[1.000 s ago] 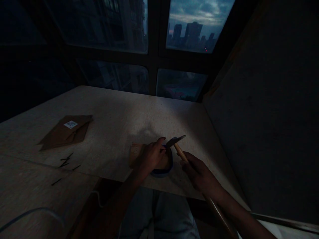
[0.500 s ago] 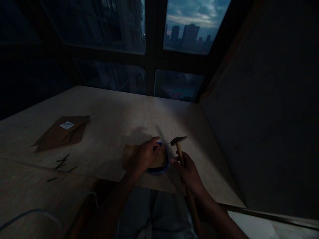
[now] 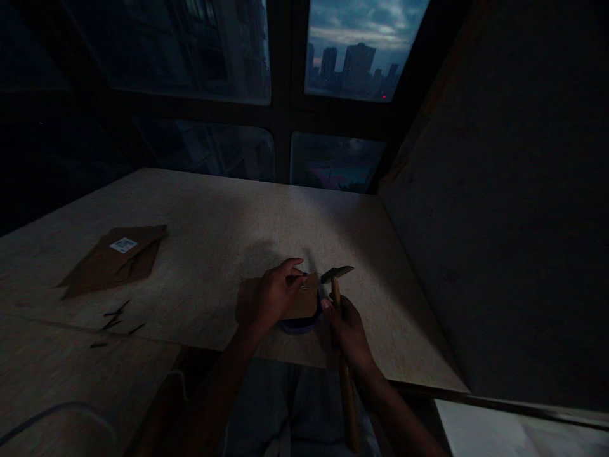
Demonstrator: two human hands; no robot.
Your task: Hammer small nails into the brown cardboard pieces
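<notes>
My right hand point(image 3: 349, 327) is closed round the wooden handle of a hammer point(image 3: 335, 293), whose dark metal head hangs at the right edge of a brown cardboard piece point(image 3: 301, 307). The cardboard lies over a dark blue dish-like object point(image 3: 299, 327), of which only the near and right rim show. My left hand point(image 3: 278, 292) rests on the cardboard's left part. Its thumb and forefinger pinch a small dark nail point(image 3: 305, 274) near the hammer head; most of it is hidden and the light is dim.
Brown cardboard sheets point(image 3: 141, 261) with a white label lie at the left of the pale wooden table point(image 3: 204, 209). Several thin dark nails point(image 3: 113, 321) are scattered in front of them. A pale cable point(image 3: 71, 406) curves at lower left. A dark panel point(image 3: 504, 222) stands on the right.
The hammer head has moved slightly left and down, closer to my left fingertips, and its handle hangs more upright. My left hand keeps its pinch. The view has shifted slightly.
</notes>
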